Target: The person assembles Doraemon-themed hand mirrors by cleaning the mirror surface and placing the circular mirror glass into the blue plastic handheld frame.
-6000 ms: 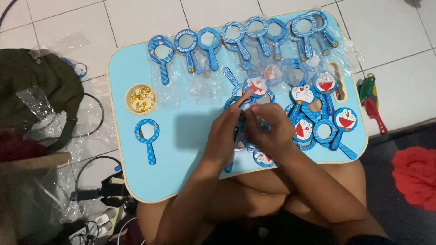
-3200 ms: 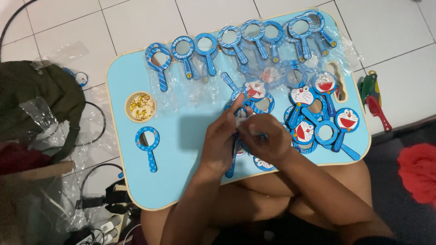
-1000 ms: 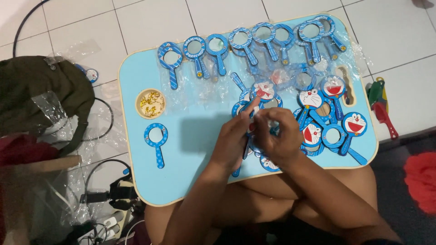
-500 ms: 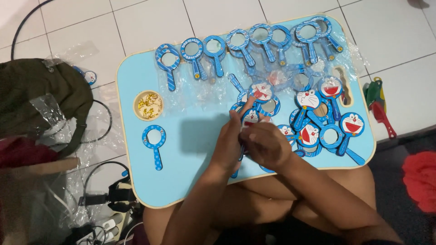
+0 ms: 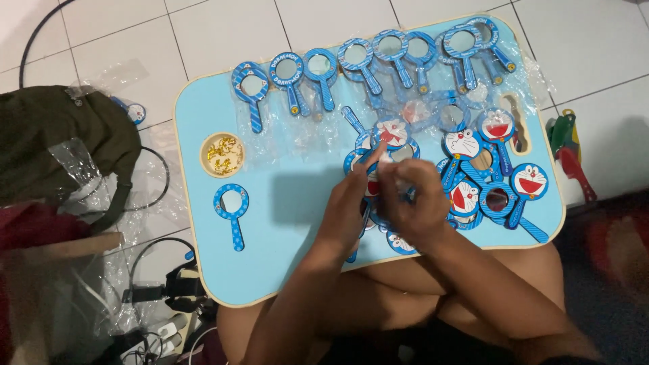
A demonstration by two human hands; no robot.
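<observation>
I am holding a small blue mirror (image 5: 378, 203) between both hands over the middle of the light blue surface (image 5: 297, 203). My left hand (image 5: 351, 206) is pinching its near edge, and the fingers (image 5: 405, 177) of my right hand (image 5: 414, 203) are curling tight around its far side. The hands are covering most of it, but its handle seems to be running toward 7 o'clock, its round head toward 1 o'clock. At 12 o'clock a row of blue mirrors (image 5: 365, 64) is lying with handles pointing roughly toward me. At 3 o'clock cartoon-cat faced pieces (image 5: 487, 169) are piling up. At 9 o'clock a single mirror (image 5: 232, 213) is lying, handle toward 6 o'clock, below a small round dish of gold bits (image 5: 222, 154). The surface is resting on white floor tiles (image 5: 203, 34), with a dark green bag (image 5: 61, 145) at 9 o'clock.
</observation>
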